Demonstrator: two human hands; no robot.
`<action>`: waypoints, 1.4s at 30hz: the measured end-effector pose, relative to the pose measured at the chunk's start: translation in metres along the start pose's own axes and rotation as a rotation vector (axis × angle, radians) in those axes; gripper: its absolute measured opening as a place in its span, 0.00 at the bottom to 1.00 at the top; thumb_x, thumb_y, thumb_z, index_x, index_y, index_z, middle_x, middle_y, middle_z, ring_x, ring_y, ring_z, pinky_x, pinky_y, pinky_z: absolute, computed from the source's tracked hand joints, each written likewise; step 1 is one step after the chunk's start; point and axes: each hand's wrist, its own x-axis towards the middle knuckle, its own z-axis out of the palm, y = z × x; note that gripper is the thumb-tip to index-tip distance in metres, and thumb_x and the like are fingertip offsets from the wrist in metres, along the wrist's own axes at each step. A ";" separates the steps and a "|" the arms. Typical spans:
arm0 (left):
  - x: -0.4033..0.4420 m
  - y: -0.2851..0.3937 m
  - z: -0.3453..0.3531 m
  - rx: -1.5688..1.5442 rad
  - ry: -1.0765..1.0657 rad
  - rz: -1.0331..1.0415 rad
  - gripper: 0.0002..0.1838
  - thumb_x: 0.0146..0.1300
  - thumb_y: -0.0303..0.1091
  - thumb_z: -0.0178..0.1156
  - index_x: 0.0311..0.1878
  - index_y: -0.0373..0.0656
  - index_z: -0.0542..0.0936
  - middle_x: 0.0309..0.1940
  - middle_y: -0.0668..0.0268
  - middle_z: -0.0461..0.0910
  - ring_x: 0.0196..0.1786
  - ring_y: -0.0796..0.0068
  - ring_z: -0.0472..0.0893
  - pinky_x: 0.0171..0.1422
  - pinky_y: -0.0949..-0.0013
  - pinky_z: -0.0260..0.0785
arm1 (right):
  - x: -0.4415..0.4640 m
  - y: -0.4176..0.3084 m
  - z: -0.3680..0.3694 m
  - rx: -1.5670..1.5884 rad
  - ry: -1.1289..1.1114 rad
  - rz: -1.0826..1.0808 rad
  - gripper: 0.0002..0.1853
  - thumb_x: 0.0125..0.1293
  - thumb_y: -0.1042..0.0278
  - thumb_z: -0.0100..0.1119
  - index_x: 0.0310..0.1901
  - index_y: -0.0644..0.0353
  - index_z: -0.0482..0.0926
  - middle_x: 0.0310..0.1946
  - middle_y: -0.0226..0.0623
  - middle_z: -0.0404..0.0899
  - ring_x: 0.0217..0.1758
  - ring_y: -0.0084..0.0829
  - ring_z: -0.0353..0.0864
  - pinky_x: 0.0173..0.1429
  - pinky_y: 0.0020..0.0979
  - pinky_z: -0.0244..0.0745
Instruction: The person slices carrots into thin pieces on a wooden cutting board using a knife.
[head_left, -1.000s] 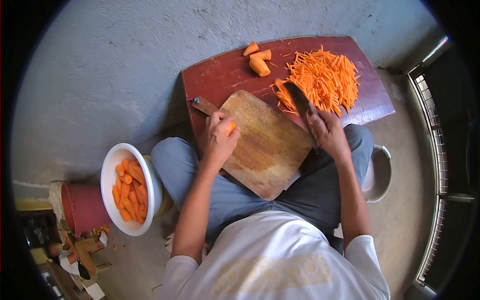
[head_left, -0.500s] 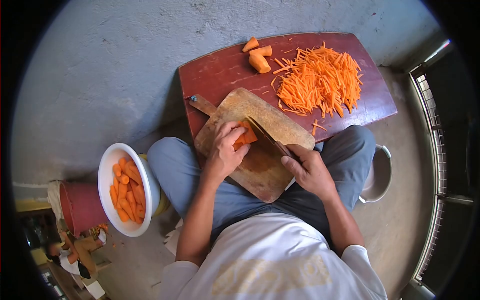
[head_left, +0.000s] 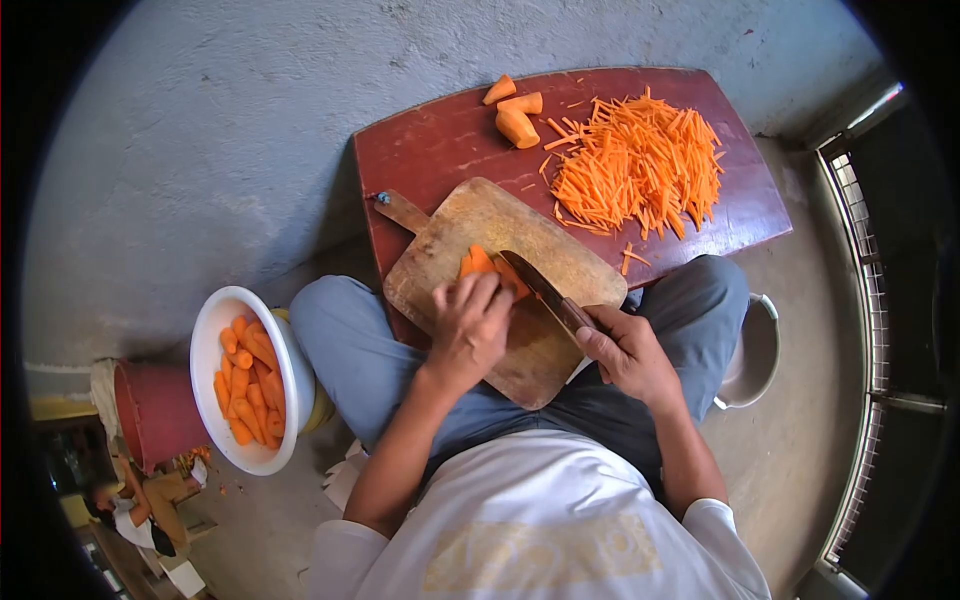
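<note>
My right hand is closed round the brown handle of a kitchen knife. Its dark blade slants up and left across the wooden cutting board, the tip beside flat carrot slices. Right at the near side of those slices is my left hand, its fingers bent and smeared by motion, so their grip does not show clearly. The board rests across my lap and the near edge of the red table. On the table, a heap of carrot sticks lies right of several cut carrot pieces.
To my left stands a white basin with peeled carrots, beside a red bucket. A metal pot sits on the floor at right. At lower left, a person is seated. A blue wall rises behind the table.
My left hand has drawn back a little from the carrot and its fingers have shifted. The carrot slices now lie spread apart. The knife has moved slightly, still in my right hand.
</note>
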 end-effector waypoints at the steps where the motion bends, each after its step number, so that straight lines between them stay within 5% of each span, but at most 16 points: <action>1: 0.002 -0.006 -0.002 -0.005 -0.016 -0.053 0.22 0.65 0.31 0.77 0.61 0.41 0.88 0.63 0.61 0.84 0.68 0.55 0.80 0.72 0.47 0.65 | -0.002 -0.005 0.001 0.010 -0.006 0.044 0.20 0.87 0.58 0.64 0.60 0.72 0.85 0.30 0.46 0.80 0.31 0.34 0.80 0.42 0.41 0.80; 5: 0.008 -0.032 -0.010 -0.114 -0.023 -0.093 0.23 0.67 0.29 0.76 0.65 0.41 0.87 0.62 0.63 0.83 0.66 0.54 0.78 0.72 0.45 0.66 | 0.001 -0.005 0.004 -0.001 -0.010 0.023 0.19 0.87 0.59 0.64 0.59 0.72 0.84 0.32 0.50 0.79 0.36 0.37 0.80 0.46 0.43 0.79; 8: 0.012 -0.029 -0.013 -0.143 -0.023 -0.114 0.19 0.66 0.28 0.77 0.60 0.43 0.91 0.62 0.63 0.85 0.67 0.55 0.79 0.73 0.49 0.66 | 0.010 0.000 0.009 -0.010 -0.036 -0.050 0.22 0.89 0.54 0.64 0.61 0.70 0.85 0.28 0.26 0.75 0.23 0.18 0.74 0.29 0.28 0.72; 14: 0.006 -0.026 -0.006 -0.111 -0.015 0.020 0.15 0.62 0.30 0.79 0.52 0.45 0.93 0.54 0.65 0.85 0.63 0.58 0.82 0.72 0.50 0.64 | 0.014 0.002 0.002 -0.209 0.017 -0.363 0.21 0.89 0.54 0.64 0.59 0.71 0.86 0.29 0.32 0.79 0.22 0.20 0.75 0.29 0.30 0.73; 19: 0.003 -0.014 -0.006 -0.197 0.018 -0.072 0.27 0.60 0.31 0.82 0.64 0.42 0.88 0.58 0.61 0.85 0.65 0.55 0.82 0.74 0.49 0.64 | -0.005 -0.022 -0.010 -0.078 -0.014 -0.065 0.22 0.88 0.56 0.65 0.64 0.73 0.85 0.29 0.34 0.79 0.25 0.22 0.73 0.33 0.34 0.72; 22: 0.011 -0.019 -0.006 -0.185 -0.002 -0.113 0.29 0.61 0.31 0.81 0.67 0.40 0.86 0.62 0.60 0.85 0.68 0.55 0.81 0.76 0.48 0.64 | -0.001 -0.023 -0.007 -0.151 0.027 -0.029 0.18 0.84 0.63 0.67 0.60 0.73 0.85 0.36 0.60 0.84 0.36 0.53 0.85 0.48 0.45 0.81; 28: 0.011 -0.031 -0.009 -0.126 -0.012 -0.125 0.28 0.64 0.29 0.79 0.67 0.41 0.86 0.63 0.61 0.85 0.68 0.55 0.80 0.76 0.47 0.65 | -0.007 -0.031 -0.009 -0.189 -0.080 -0.071 0.16 0.84 0.62 0.67 0.58 0.70 0.86 0.38 0.62 0.85 0.41 0.64 0.86 0.47 0.47 0.81; 35: 0.016 -0.037 -0.012 -0.085 0.018 -0.141 0.21 0.67 0.28 0.76 0.63 0.42 0.89 0.65 0.61 0.85 0.72 0.53 0.80 0.77 0.46 0.64 | -0.010 -0.029 -0.011 -0.219 -0.016 -0.065 0.17 0.84 0.63 0.67 0.57 0.72 0.85 0.36 0.62 0.82 0.39 0.63 0.84 0.47 0.47 0.81; 38: 0.015 -0.030 -0.008 -0.050 -0.039 -0.077 0.19 0.67 0.28 0.76 0.61 0.41 0.90 0.69 0.59 0.83 0.77 0.52 0.77 0.80 0.42 0.62 | -0.009 -0.016 -0.006 -0.182 0.006 -0.149 0.22 0.86 0.57 0.68 0.63 0.71 0.85 0.30 0.44 0.80 0.28 0.30 0.76 0.38 0.38 0.77; 41: 0.013 -0.021 -0.011 -0.014 -0.102 -0.059 0.18 0.67 0.28 0.76 0.60 0.41 0.90 0.72 0.56 0.80 0.81 0.51 0.74 0.82 0.38 0.59 | -0.013 -0.032 -0.009 -0.133 -0.075 0.018 0.18 0.84 0.62 0.68 0.60 0.72 0.85 0.39 0.60 0.85 0.39 0.58 0.86 0.49 0.47 0.82; 42: 0.013 -0.019 -0.013 -0.013 -0.122 -0.063 0.18 0.67 0.28 0.77 0.59 0.41 0.90 0.73 0.55 0.79 0.82 0.50 0.72 0.83 0.37 0.58 | -0.013 -0.029 -0.009 -0.119 -0.072 0.007 0.19 0.85 0.61 0.67 0.61 0.72 0.85 0.38 0.57 0.86 0.37 0.53 0.86 0.47 0.45 0.82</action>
